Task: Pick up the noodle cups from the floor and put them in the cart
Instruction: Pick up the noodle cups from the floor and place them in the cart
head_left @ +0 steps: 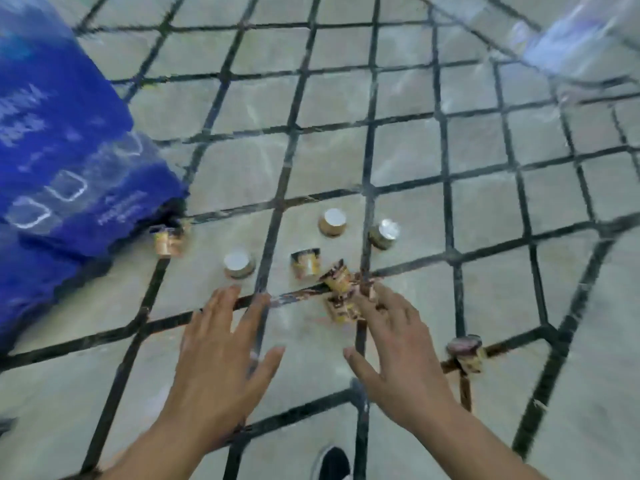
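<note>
Several gold and brown noodle cups lie scattered on the grey tiled floor [398,150]. One cup [333,221] and another [385,233] stand with their white ends up, as does a third [239,264]. Others lie on their sides, at the centre [306,263], by my right fingertips [337,279], near the blue bag [168,240] and at the right [465,351]. My left hand [225,355] and my right hand [394,351] reach down over the floor with fingers spread, holding nothing. The view is blurred. No cart shows clearly.
A big blue plastic bag [59,161] with white print fills the left side. A clear bluish plastic thing [568,39] shows at the top right corner. A black shoe [334,462] sits at the bottom edge. Dark grout lines cross the floor.
</note>
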Motion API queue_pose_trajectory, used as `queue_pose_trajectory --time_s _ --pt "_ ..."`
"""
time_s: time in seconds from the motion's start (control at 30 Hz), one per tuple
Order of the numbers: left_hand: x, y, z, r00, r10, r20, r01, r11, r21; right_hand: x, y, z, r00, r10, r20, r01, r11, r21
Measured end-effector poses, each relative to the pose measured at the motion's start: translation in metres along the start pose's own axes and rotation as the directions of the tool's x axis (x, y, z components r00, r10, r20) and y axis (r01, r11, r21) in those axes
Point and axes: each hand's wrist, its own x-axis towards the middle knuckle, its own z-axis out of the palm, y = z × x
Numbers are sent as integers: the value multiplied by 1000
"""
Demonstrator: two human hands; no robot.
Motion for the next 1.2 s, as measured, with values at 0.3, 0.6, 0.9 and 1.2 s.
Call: queue_pose_trajectory --time_s 0.3,0.6,0.9,1.2 --pt "152 65 145 974 172 150 -185 980 77 36 163 98 972 215 96 -202 971 -124" --pt "359 -7 296 938 135 318 -209 955 212 203 277 247 911 302 280 -197 917 -348" --pt "492 -28 391 910 99 403 -163 978 129 260 341 337 869 363 336 -210 886 -414" --pt "505 -48 402 868 -140 477 228 965 -132 267 353 340 899 349 265 -248 903 -350"
